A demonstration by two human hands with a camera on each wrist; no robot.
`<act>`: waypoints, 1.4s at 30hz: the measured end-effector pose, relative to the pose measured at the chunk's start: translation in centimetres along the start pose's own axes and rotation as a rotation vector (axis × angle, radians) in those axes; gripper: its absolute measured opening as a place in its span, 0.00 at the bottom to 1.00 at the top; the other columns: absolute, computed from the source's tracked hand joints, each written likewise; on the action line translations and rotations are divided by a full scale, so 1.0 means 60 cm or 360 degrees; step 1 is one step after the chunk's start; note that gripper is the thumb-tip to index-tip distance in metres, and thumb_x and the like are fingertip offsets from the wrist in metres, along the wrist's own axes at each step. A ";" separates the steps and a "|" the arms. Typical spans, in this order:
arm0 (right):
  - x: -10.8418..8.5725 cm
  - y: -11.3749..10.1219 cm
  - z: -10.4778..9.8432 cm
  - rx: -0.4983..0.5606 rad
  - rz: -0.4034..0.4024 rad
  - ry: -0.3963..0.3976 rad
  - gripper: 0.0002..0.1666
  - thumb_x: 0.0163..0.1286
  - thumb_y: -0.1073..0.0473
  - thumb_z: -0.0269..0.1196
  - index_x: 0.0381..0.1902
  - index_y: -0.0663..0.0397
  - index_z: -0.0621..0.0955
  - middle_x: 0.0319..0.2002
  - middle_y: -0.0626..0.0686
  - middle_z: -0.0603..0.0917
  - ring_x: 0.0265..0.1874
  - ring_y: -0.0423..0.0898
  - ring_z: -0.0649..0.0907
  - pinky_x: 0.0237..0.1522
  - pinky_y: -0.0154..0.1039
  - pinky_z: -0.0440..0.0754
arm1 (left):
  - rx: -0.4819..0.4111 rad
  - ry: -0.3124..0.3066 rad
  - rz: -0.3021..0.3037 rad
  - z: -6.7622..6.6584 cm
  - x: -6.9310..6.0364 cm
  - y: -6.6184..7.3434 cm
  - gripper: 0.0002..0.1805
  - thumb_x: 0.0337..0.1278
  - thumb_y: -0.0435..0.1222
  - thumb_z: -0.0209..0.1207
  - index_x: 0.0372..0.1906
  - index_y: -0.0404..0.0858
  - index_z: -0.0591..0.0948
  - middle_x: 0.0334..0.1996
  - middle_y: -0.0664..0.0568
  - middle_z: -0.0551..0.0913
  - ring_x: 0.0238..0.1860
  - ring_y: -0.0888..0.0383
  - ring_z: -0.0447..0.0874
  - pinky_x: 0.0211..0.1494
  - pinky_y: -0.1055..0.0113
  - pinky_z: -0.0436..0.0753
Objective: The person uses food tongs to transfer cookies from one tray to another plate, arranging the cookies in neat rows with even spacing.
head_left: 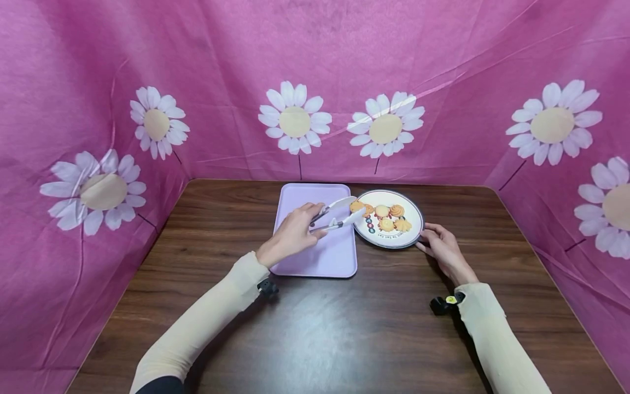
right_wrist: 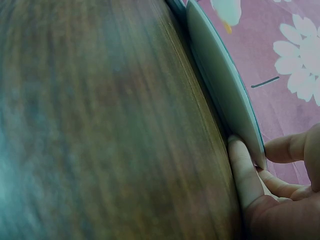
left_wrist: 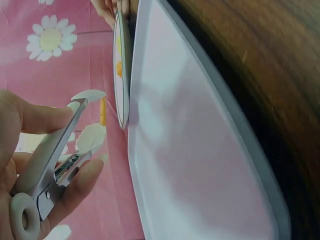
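Observation:
My left hand (head_left: pixel 295 230) holds white-and-grey food tongs (left_wrist: pixel 60 132), fingers and thumb on the two arms. Between the tong tips sits a golden cookie (left_wrist: pixel 103 111), raised above the plate's left edge. Below the hand lies a flat lilac tray (head_left: pixel 315 260). To its right, a round white plate (head_left: pixel 394 241) with a dark rim bears several cookies, among them a swirled cookie (head_left: pixel 396 210) and a flower-shaped cookie (head_left: pixel 402 225). My right hand (head_left: pixel 443 249) pinches the plate's right rim, thumb and fingers on either side of it in the right wrist view.
Tray and plate stand near the back of a dark brown wooden table (head_left: pixel 315 328). Pink cloth (head_left: pixel 339 44) printed with white daisies hangs behind the table and on both sides. Each wrist wears a small black camera (head_left: pixel 268 287).

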State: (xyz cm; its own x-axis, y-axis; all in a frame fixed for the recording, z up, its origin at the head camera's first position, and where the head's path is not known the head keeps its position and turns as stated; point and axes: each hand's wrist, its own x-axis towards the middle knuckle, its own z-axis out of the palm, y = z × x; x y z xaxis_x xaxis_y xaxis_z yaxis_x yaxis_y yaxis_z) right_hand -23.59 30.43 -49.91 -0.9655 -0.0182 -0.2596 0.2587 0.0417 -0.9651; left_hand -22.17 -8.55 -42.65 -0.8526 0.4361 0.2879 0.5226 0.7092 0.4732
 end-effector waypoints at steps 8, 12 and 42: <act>-0.001 -0.002 0.001 0.0039 0.0016 -0.0017 0.36 0.82 0.62 0.51 0.78 0.74 0.54 0.47 0.43 0.77 0.44 0.28 0.80 0.51 0.25 0.85 | 0.0013 -0.0095 0.0004 0.006 0.001 0.024 0.31 0.57 0.36 0.73 0.66 0.35 0.79 0.50 0.43 0.87 0.46 0.50 0.85 0.51 0.52 0.85; -0.002 -0.002 0.001 0.0040 0.0025 -0.0011 0.36 0.81 0.62 0.51 0.78 0.74 0.54 0.47 0.43 0.76 0.43 0.27 0.80 0.51 0.25 0.85 | 0.0019 -0.0126 0.0029 0.012 0.003 0.031 0.32 0.56 0.37 0.73 0.66 0.34 0.79 0.49 0.42 0.87 0.43 0.51 0.83 0.46 0.54 0.85; -0.003 -0.004 0.000 0.0036 0.0016 -0.0012 0.36 0.82 0.62 0.51 0.78 0.74 0.54 0.44 0.39 0.80 0.44 0.28 0.80 0.51 0.24 0.84 | 0.0236 -0.0291 0.0003 0.009 0.036 0.074 0.19 0.56 0.38 0.71 0.51 0.34 0.83 0.31 0.48 0.78 0.32 0.54 0.75 0.31 0.58 0.76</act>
State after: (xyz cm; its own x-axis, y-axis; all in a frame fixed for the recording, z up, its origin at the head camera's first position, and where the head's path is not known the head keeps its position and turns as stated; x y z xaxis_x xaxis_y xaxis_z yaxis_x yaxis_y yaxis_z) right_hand -23.49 30.41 -49.63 -0.9627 -0.0258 -0.2694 0.2690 0.0193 -0.9630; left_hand -21.68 -4.16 -40.40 -0.8443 0.5207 0.1268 0.5300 0.7762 0.3414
